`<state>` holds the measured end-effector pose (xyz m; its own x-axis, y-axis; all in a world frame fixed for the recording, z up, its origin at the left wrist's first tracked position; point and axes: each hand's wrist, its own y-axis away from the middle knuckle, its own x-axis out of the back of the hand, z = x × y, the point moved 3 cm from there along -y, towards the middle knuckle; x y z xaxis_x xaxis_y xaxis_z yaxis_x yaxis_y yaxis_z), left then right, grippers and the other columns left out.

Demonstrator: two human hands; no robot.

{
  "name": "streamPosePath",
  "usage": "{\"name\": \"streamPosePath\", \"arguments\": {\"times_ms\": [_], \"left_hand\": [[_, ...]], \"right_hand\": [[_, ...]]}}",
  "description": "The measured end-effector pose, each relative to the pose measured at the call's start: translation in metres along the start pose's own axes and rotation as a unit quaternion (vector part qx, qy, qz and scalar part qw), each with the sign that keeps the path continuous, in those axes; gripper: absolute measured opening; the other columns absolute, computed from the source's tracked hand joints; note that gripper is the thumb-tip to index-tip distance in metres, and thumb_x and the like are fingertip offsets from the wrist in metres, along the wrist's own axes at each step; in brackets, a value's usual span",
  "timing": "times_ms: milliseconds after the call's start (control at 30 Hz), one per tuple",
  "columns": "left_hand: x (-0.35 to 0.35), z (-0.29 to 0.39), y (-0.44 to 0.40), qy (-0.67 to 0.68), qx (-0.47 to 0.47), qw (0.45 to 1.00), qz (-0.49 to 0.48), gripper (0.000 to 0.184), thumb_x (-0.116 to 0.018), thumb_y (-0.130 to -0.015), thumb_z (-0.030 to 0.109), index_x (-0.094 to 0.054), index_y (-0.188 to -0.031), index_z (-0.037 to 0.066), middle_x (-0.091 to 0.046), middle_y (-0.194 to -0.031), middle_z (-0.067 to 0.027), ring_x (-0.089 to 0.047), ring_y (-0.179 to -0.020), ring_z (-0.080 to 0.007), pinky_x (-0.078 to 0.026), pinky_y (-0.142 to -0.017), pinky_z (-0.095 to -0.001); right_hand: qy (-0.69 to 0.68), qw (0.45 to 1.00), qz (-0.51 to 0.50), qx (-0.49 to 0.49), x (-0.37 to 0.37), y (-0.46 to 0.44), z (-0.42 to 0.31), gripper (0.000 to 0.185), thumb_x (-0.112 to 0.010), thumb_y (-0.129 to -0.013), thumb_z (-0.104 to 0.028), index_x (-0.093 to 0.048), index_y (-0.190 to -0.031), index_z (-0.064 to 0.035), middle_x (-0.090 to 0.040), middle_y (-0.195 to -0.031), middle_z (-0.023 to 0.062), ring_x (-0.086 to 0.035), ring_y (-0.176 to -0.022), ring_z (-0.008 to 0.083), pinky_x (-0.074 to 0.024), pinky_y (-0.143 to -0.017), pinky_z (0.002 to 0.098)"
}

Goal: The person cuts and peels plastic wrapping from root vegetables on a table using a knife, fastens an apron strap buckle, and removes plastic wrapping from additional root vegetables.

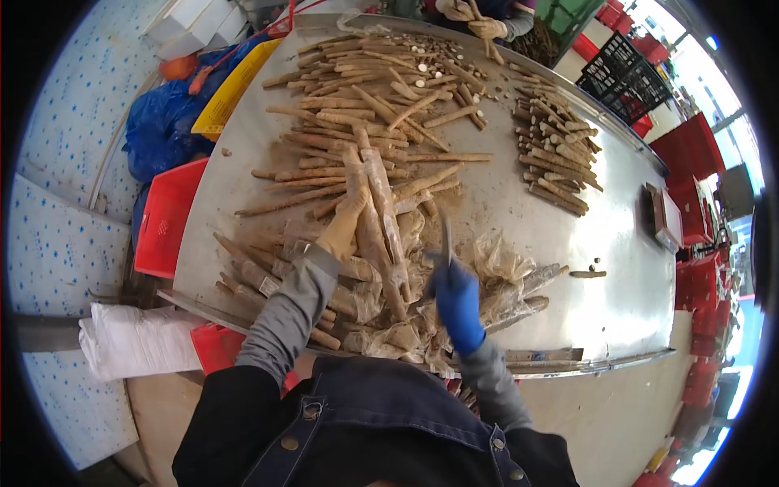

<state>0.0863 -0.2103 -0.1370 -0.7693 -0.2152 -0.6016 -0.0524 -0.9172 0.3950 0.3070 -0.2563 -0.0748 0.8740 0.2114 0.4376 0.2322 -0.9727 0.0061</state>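
My left hand, in a tan glove, is closed round long brown roots that stand out over the heap; a strip of clear wrap covers part of them. My right hand, in a blue glove, grips a knife whose dark blade points up and away from me, just right of the roots. Crumpled clear plastic wrap and wrapped roots lie around and below both hands. Beyond my left hand, loose roots are spread in a large pile.
A second root stack lies on the metal table at the right, near a scale-like box. A red crate and yellow crate border the left edge. A co-worker's gloved hands hold roots at the far edge.
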Motion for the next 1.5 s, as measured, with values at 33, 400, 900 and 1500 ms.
{"name": "streamPosePath", "arguments": {"times_ms": [33,400,900,1500], "left_hand": [[-0.004,-0.007,-0.002,-0.013,-0.007,1.000,-0.016,0.073,-0.061,-0.075,0.058,-0.044,-0.122,0.005,-0.052,-0.114,-0.0081,-0.052,-0.104,-0.0192,-0.047,-0.084,-0.0340],[-0.050,-0.033,0.034,-0.052,0.033,0.998,-0.018,0.040,-0.068,-0.078,0.006,-0.051,-0.113,0.001,-0.059,-0.105,-0.0100,-0.059,-0.090,-0.0168,-0.052,-0.071,-0.0301],[-0.031,-0.087,0.011,0.146,-0.052,0.984,-0.089,0.053,-0.052,-0.087,0.045,-0.043,-0.123,0.008,-0.053,-0.110,-0.0053,-0.053,-0.100,-0.0189,-0.047,-0.086,-0.0315],[0.035,0.060,-0.108,-0.134,-0.096,0.952,0.257,0.035,-0.071,-0.074,0.029,-0.059,-0.098,0.007,-0.057,-0.089,-0.0038,-0.053,-0.075,-0.0175,-0.042,-0.077,-0.0321]], "right_hand": [[-0.005,1.000,0.027,0.001,0.007,-0.022,-0.020,0.021,-0.057,-0.084,-0.013,-0.059,-0.103,-0.0054,-0.057,-0.064,0.0161,-0.061,-0.060,0.0296,-0.0452,-0.052,0.0382],[0.104,0.984,0.106,0.095,-0.015,-0.079,0.000,0.017,-0.062,-0.077,-0.020,-0.058,-0.080,-0.0035,-0.060,-0.071,0.0162,-0.059,-0.063,0.0323,-0.0467,-0.056,0.0376],[-0.505,0.828,-0.111,-0.219,-0.083,-0.074,-0.001,0.028,-0.046,-0.090,-0.026,-0.054,-0.107,-0.0045,-0.059,-0.089,0.0043,-0.057,-0.075,0.0158,-0.0472,-0.071,0.0283],[-0.348,0.887,0.250,-0.172,0.133,-0.070,0.200,0.021,-0.049,-0.090,-0.027,-0.057,-0.084,-0.0079,-0.052,-0.061,0.0010,-0.049,-0.052,0.0130,-0.0406,-0.048,0.0255]]}}
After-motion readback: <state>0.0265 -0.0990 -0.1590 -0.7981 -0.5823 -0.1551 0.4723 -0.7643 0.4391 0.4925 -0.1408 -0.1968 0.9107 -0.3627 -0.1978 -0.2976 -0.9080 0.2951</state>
